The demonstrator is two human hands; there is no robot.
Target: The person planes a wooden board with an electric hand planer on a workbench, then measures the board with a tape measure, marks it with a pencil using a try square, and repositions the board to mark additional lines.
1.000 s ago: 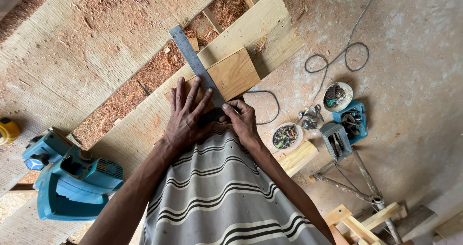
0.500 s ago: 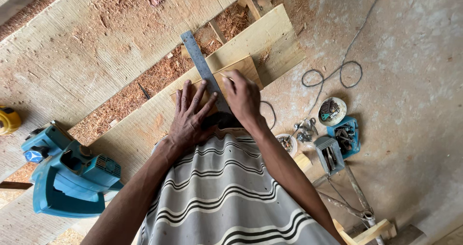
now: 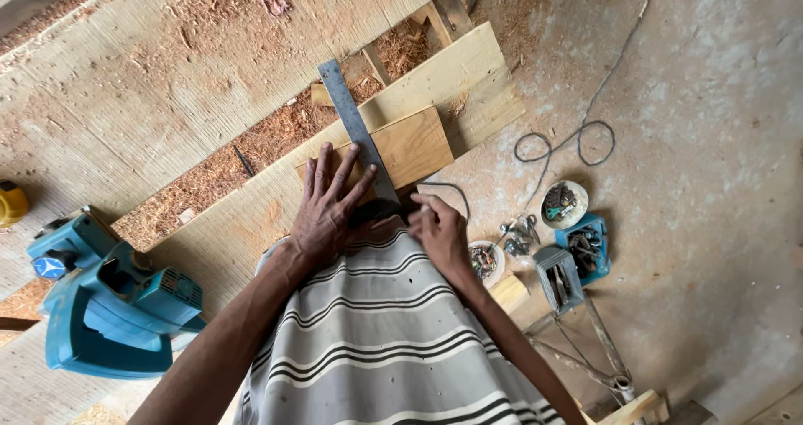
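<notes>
The steel ruler (image 3: 358, 132) lies on the small board (image 3: 406, 151), on the desk (image 3: 125, 99). Its long axis runs from upper left to lower right, and its near end is between the two hands. The left hand (image 3: 328, 207) lies flat with spread fingers on the board, touching the ruler's left edge; this grip is released. The right hand (image 3: 439, 228) is at the ruler's near end; its grip I cannot tell. A blue power tool (image 3: 104, 304) stands at the left. Bowls of screws (image 3: 565, 203) and a cable (image 3: 577, 136) lie on the floor.
</notes>
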